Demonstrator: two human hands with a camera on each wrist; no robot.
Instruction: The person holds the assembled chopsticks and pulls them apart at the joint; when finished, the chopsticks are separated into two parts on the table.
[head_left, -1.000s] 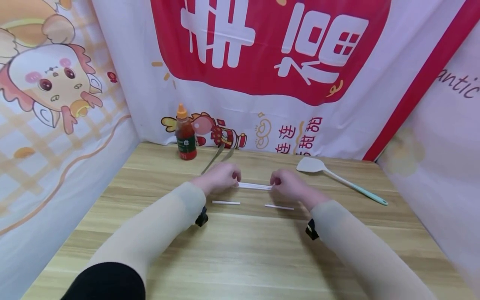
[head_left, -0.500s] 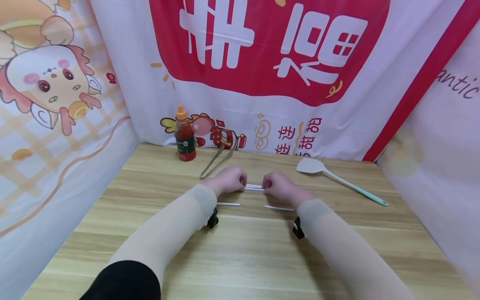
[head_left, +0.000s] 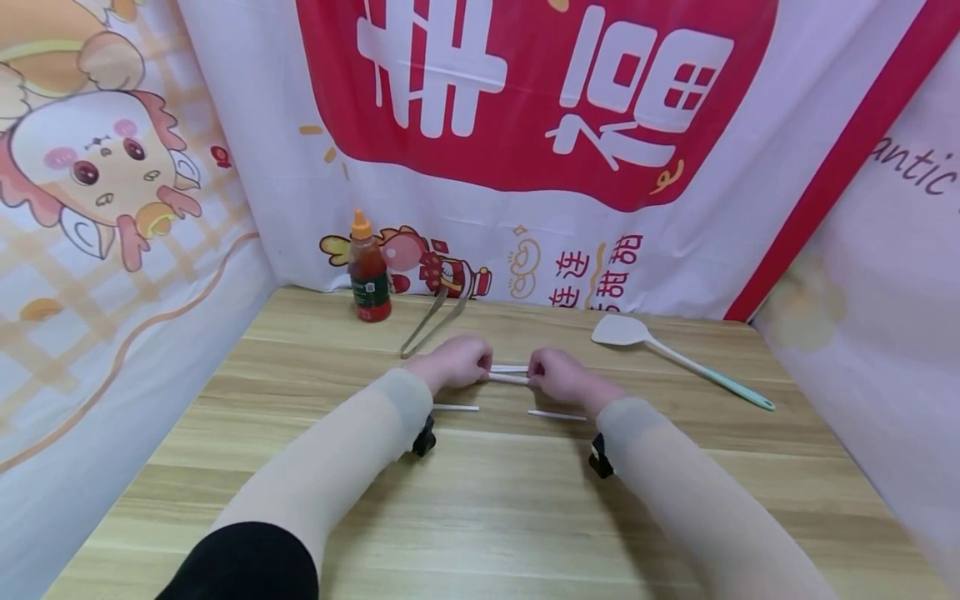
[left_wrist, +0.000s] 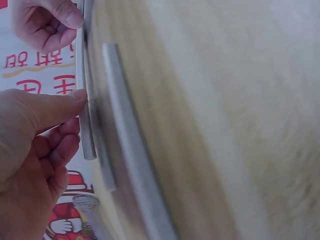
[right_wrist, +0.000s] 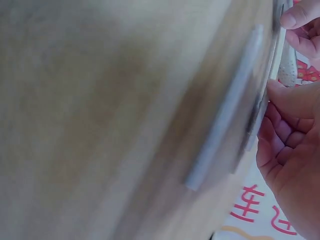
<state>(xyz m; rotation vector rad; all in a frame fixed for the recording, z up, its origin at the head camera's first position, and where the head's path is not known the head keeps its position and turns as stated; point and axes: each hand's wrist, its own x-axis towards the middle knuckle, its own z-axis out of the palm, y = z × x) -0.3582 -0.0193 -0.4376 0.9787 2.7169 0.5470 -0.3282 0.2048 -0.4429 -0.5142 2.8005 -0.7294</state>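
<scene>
My left hand and right hand face each other at the middle of the table. Both pinch the same thin white stick between thumb and fingers, one toward each end. In the left wrist view its end sticks out past the left thumb. Just behind it lies another white stick, partly hidden by the hands. Nearer to me are two short white sticks, a left one partly covered by the left sleeve and a right one. Whether the sticks are straws is hard to tell.
Metal tongs lie behind the left hand, beside an orange-capped sauce bottle. A white spatula with a pale green handle end lies at the right. Printed cloth hangs behind the wooden table.
My left hand has moved right and my right hand left, closing the distance between them. The nearer stick now shows slightly apart from the one behind it.
</scene>
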